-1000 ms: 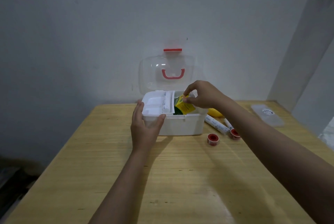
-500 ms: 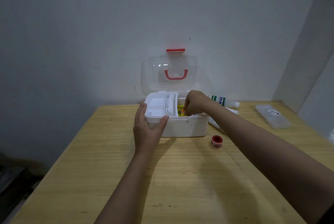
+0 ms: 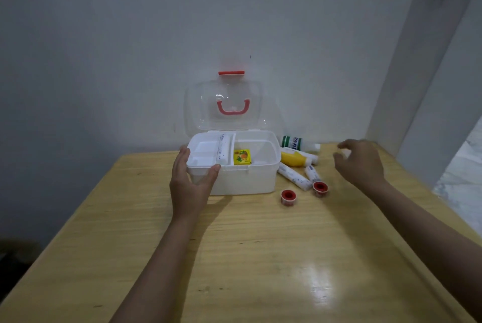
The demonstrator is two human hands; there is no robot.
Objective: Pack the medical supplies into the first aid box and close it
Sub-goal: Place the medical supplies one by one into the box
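The first aid box (image 3: 242, 181) is sitting toward the far edge of the wooden surface (image 3: 260, 257), close to the wall, its clear lid (image 3: 224, 106) standing upright and wide open with the red handle (image 3: 233, 108) showing through it. The left hand (image 3: 189, 184) is wrapping the box's near left corner, thumb pressing on the front rim and fingers curling along the left side, so that grip is closing on the box itself. Inside, a small yellow packet (image 3: 242, 157) is lying in the right compartment, just beside the divider, and a white roll (image 3: 222, 151) is resting along the tray's edge. The right hand (image 3: 361, 163) is hovering above the surface near the far right corner, fingers loosely spread and holding nothing, though it is a little blurred. Beside the box on its right, the supplies are waiting: a green-labelled bottle (image 3: 300, 143), a yellow tube (image 3: 294, 158), two wrapped bandage rolls (image 3: 293, 176) and two red-centred tape spools (image 3: 288, 197), all lying on the surface outside the box.
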